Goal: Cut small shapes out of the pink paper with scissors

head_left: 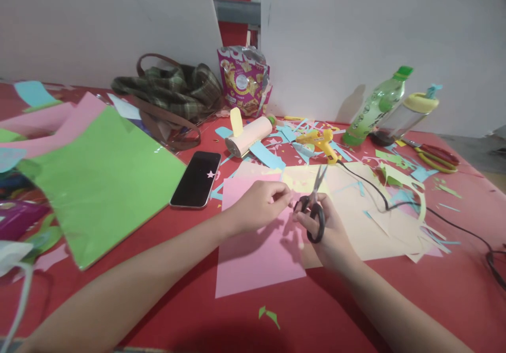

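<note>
Left hand [256,205] pinches beside curled right hand [328,232].

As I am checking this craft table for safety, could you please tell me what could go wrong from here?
1. The left hand pinches right beside the scissors in the right hand; the fingertips might get nicked.
2. The cable of the glue gun crosses the cream paper next to the right hand; a snag could drag the gun along.
</note>
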### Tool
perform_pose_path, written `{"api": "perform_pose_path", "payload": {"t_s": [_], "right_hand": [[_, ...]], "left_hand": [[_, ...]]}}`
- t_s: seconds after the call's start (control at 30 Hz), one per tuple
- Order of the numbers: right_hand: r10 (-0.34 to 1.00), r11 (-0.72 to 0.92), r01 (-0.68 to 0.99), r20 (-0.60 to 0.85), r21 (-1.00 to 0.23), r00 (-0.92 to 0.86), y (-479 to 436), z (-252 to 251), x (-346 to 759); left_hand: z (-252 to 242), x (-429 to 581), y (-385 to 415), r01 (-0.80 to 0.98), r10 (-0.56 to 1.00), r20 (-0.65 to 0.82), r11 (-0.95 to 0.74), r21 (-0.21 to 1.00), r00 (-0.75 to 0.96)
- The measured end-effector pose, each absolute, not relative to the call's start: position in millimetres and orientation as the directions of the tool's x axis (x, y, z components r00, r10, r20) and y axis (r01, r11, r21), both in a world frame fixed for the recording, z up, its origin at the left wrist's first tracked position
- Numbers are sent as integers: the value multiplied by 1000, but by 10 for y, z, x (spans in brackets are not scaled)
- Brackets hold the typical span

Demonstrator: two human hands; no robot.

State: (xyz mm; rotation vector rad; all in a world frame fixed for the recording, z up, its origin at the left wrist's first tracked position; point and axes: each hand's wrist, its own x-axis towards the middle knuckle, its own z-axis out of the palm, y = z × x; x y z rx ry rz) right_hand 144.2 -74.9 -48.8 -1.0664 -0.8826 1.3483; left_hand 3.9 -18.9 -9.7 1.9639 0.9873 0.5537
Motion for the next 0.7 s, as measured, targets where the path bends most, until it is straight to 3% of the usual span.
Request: {"api": "perform_pose_path", "payload": {"t_s": [0.33, 0.7], "right_hand": [[949, -159, -283, -67, -946, -307, -796, -419, 1434], [928, -145, -308, -21, -940, -372, -803, -421, 1443]], "left_hand": [[-10, -57, -97, 454, 866, 93, -346, 821, 491], [48, -62, -116, 462, 831, 77, -381, 800, 552]]}}
